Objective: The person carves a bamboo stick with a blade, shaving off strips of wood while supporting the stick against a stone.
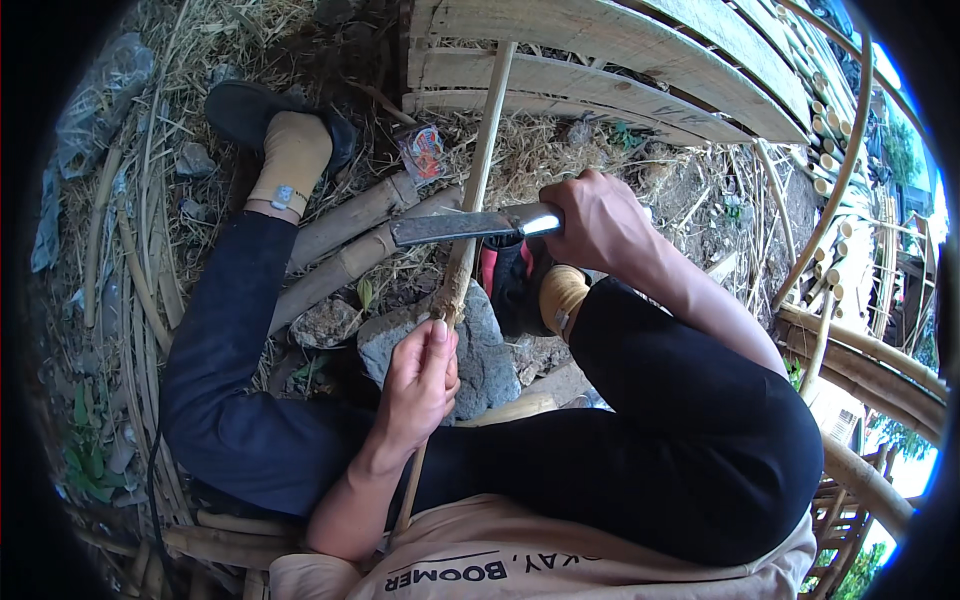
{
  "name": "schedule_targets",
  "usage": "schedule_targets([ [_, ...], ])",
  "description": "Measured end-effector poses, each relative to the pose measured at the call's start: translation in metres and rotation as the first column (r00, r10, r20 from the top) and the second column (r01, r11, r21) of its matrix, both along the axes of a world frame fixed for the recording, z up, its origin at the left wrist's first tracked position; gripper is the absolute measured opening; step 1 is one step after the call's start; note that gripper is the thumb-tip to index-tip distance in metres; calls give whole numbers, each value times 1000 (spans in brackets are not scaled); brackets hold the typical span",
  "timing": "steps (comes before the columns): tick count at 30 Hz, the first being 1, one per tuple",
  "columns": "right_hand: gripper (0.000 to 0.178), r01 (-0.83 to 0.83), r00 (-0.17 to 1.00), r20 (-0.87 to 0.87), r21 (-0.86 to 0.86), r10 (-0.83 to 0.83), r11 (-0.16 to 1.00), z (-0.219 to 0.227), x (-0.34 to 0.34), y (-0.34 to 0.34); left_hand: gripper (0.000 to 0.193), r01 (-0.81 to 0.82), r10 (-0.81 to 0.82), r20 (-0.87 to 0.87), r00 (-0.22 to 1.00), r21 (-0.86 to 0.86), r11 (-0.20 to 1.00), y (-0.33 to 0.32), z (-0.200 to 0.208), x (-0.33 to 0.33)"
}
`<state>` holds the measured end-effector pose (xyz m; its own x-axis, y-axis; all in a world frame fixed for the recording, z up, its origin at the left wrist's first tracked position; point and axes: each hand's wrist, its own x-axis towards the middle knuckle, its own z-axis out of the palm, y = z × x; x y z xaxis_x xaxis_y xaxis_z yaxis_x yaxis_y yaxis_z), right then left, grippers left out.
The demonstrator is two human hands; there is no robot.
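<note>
Right-edge daylight glare, black corners

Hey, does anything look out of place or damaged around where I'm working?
Yes, mostly stray litter: a colourful wrapper lies beside the bamboo poles, and bunched clear plastic at the far left; both look foreign among the straw. The stick also has a rough patch just above your left hand, unlike its smoother upper length.

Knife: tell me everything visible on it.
The knife has a broad, flat, metal-looking blade, dark grey with a squared end, and a shiny section beside the right hand. That hand grips it, hiding the handle. Its end points left across the picture, crossing over the pale pole; whether they touch is unclear.
</note>
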<state>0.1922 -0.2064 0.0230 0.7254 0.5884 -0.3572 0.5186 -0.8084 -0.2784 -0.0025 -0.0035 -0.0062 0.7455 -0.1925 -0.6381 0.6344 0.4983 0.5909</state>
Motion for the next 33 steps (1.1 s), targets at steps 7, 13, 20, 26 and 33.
schedule_targets([
  [7,17,-4,996,89,12,3,1000,-8,4,4,30,6,-6,13,1000,45,999,1,-1,-4],
  [13,16,35,980,196,43,-42,998,-10,17,-3,30,0,-1,40,999,35,999,2,-3,-3],
  [20,17,236,908,366,-47,-203,971,-20,50,-19,29,-11,11,12,1000,33,999,2,1,-2],
  [26,15,62,969,238,0,-61,998,-5,33,-13,28,-7,7,19,1000,16,1000,-1,3,-2],
  [33,15,-43,996,74,47,40,998,-5,1,5,30,19,-27,51,998,153,988,-1,-5,-2],
])
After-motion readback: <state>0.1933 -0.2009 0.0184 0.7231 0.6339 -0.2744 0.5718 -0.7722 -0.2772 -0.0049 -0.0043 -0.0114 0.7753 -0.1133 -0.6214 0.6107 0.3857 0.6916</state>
